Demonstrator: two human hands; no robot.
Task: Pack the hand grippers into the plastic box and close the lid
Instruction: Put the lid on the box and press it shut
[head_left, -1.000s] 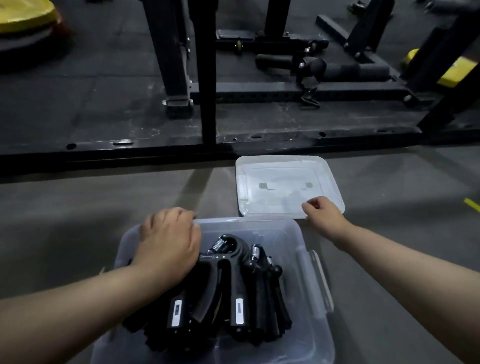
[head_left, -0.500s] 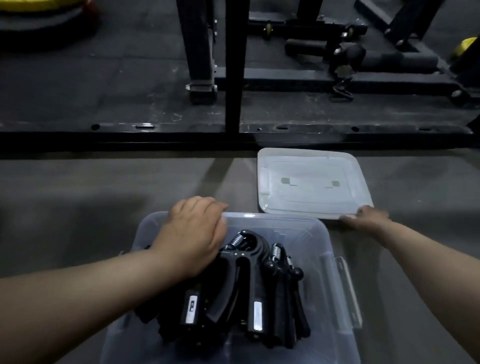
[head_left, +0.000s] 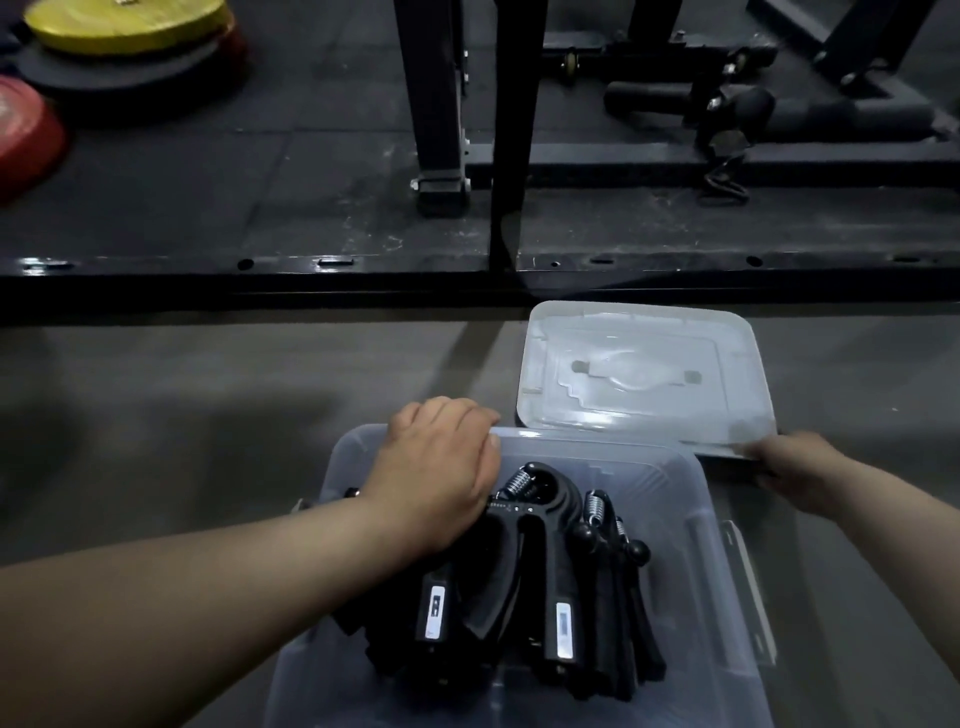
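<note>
- The left fingers (head_left: 441, 418) bend over the far rim of the box (head_left: 701, 525) and grip it. The left hand (head_left: 436, 467) lies with its palm over the top of the grippers (head_left: 535, 582).
- The right hand (head_left: 810, 470) grasps the near right corner of the lid (head_left: 644, 374). Its fingertips are at the edge (whether tucked under it or only against it, I cannot tell).
- The grippers, all black, lie bunched inside the box, handles toward the person and springs toward the far wall.
- The lid lies beyond the box and to its right. Its near edge just overlaps the box's far right corner and looks a little raised off the floor (head_left: 208, 395).
- Step in hand, as I judge it: the packing is done and the closing has begun, with the lid taken hold of and the box steadied.
- The next move calls for lifting the lid, bringing it back over the box and squaring its corners to the rim. The left hand must quit the rim first, or the lid lands on it.
- The top gripper's head sits high, near rim level, so it may need pressing down before the lid seats.
- The latch (head_left: 748, 587) on the right wall stands swung out and would need folding up afterwards.
</note>
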